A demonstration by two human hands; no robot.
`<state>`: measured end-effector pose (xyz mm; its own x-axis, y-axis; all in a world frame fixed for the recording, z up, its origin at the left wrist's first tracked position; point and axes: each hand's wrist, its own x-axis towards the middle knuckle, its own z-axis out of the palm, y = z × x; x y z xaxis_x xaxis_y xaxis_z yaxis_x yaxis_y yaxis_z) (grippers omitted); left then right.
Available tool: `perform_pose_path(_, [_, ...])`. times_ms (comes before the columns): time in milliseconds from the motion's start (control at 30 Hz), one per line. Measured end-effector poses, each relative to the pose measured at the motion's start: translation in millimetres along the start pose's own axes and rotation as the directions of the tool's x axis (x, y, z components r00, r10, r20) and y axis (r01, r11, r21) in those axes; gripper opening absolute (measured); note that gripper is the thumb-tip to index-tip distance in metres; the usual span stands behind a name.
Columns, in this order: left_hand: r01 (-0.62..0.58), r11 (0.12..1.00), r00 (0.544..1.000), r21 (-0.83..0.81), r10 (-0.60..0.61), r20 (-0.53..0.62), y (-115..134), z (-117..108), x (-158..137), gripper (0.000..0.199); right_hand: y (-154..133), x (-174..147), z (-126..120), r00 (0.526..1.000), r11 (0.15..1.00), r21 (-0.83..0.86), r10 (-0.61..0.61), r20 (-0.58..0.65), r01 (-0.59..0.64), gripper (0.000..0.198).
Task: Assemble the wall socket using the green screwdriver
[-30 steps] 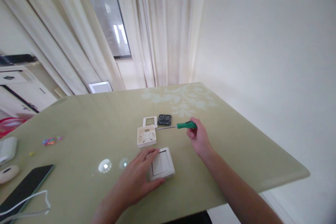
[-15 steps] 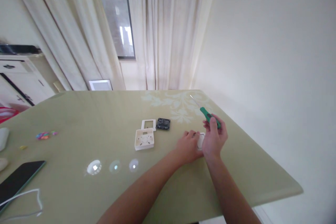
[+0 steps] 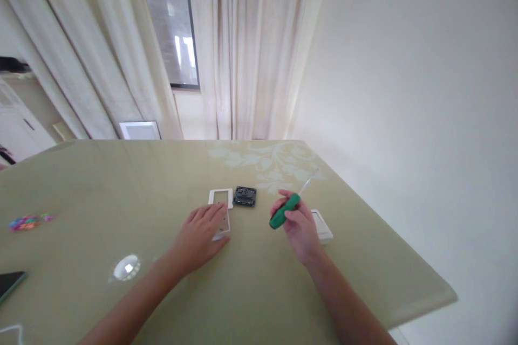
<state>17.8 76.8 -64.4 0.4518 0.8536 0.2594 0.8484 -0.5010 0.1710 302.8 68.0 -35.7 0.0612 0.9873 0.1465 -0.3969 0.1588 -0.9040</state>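
My left hand lies over a white square mounting box, fingers across its top and thumb along its near side, so much of it is hidden. Just behind it is a thin white frame with a rectangular opening. A black switch or socket module sits beside that frame. My right hand is closed around the green handle of a screwdriver, whose thin shaft points up and to the right. Behind that hand, partly covered, rests a white rectangular casing.
Small colourful pieces lie at the table's left. A dark flat device and a white cable are at the left edge. The table's right edge runs near the wall. Curtains hang behind.
My left hand has left the white casing and moved left onto the mounting box. My right hand has shifted left, turning the screwdriver's tip from upper left to upper right. The view has shifted slightly.
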Motion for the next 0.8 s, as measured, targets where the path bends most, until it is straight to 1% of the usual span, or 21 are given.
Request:
perform_pose_path(67, [0.004, 0.998, 1.000, -0.055, -0.003, 0.015, -27.3, -3.8, -16.0, 0.062, 14.6, -4.5, 6.3, 0.997, 0.990, -0.139, 0.034, 0.073, -0.023, 0.037])
perform_pose_path(133, [0.035, 0.994, 0.999, -0.108, -0.031, 0.034, -48.1, -8.2, -28.5, 0.065, 27.1, -4.5, 11.5, 0.994, 0.967, -0.253, 0.065, 0.092, -0.040, 0.031])
perform_pose_path(200, [0.086, 0.988, 0.995, -0.127, -0.080, 0.053, -64.7, -13.2, -36.9, 0.070, 35.0, 2.7, 16.5, 0.991, 0.929, -0.367, 0.090, 0.096, -0.049, 0.030])
perform_pose_path(300, [0.158, 0.980, 0.987, -0.120, -0.153, 0.051, -83.2, -18.5, -42.2, 0.077, 39.9, 28.5, 25.1, 0.994, 0.828, -0.560, 0.070, 0.080, -0.013, 0.035])
perform_pose_path(400, [0.227, 0.964, 0.974, -0.138, -0.221, 0.057, -89.7, -18.5, -40.8, 0.080, 44.7, 61.8, 35.7, 0.997, 0.729, -0.683, 0.009, 0.082, 0.050, 0.049])
perform_pose_path(433, [0.246, 0.957, 0.969, -0.156, -0.237, 0.073, -88.1, -17.5, -39.5, 0.081, 47.4, 71.4, 39.2, 0.997, 0.703, -0.709, 0.003, 0.083, 0.057, 0.049])
perform_pose_path(500, [0.255, 0.943, 0.965, -0.213, -0.236, 0.113, -78.5, -14.8, -36.6, 0.082, 54.5, 85.1, 45.1, 0.997, 0.664, -0.747, 0.018, 0.078, 0.046, 0.041])
perform_pose_path(567, [0.205, 0.932, 0.976, -0.299, -0.169, 0.140, -60.6, -11.8, -34.4, 0.084, 61.8, 91.0, 48.7, 0.997, 0.641, -0.767, 0.044, 0.061, 0.019, 0.030])
perform_pose_path(633, [0.125, 0.912, 0.986, -0.392, -0.068, 0.155, -37.0, -9.6, -33.8, 0.083, 66.4, 90.1, 49.5, 0.998, 0.641, -0.768, 0.054, 0.032, -0.010, 0.024])
perform_pose_path(667, [0.086, 0.895, 0.987, -0.438, -0.017, 0.160, -24.4, -9.0, -34.2, 0.084, 67.1, 87.5, 49.0, 0.999, 0.653, -0.757, 0.051, 0.014, -0.023, 0.022])
perform_pose_path(733, [0.043, 0.859, 0.981, -0.510, 0.060, 0.183, -0.8, -8.9, -36.5, 0.089, 65.1, 78.8, 46.7, 0.998, 0.703, -0.709, 0.052, -0.023, -0.052, 0.023])
perform_pose_path(800, [0.045, 0.826, 0.968, -0.561, 0.102, 0.228, 16.8, -9.0, -40.1, 0.096, 60.2, 65.9, 44.0, 0.995, 0.777, -0.622, 0.087, -0.047, -0.097, 0.030])
